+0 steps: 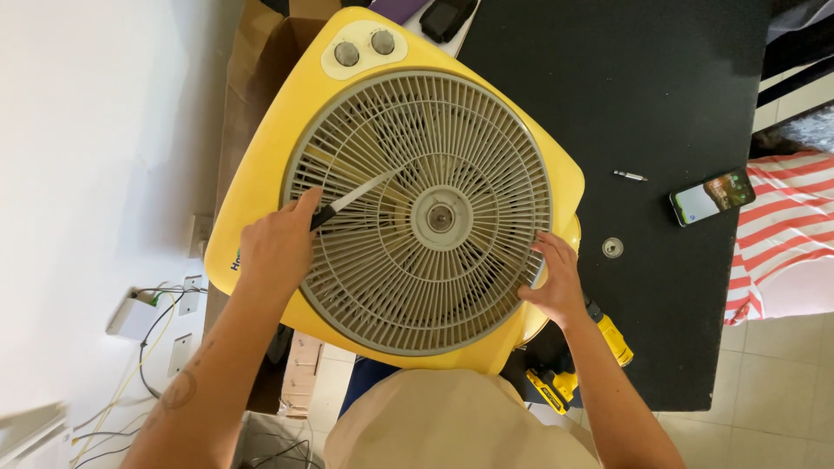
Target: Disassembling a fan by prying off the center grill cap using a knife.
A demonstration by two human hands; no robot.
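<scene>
Yellow box fan [261, 187] flat on black tabletop [660, 104]. Left hand [276, 247] fingers pinching knife [347, 201], blade under grey grille [420, 213]; right hand [556, 282] fingers curled on rim. Grille not yet off.

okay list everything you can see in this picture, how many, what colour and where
box fan: one, yellow, lying flat on the table
grille: one, grey, round, on the fan's face
knobs: two, grey, fan's top corner
knife: one, silver blade, black handle, on the grille
table: one, black
phone: one, screen lit, table's right edge
screwdriver bit: one, silver, on the table
small round cap: one, grey, on the table
power drill: one, yellow and black, under the right forearm
left hand: holds the knife
right hand: grips the grille's rim
</scene>
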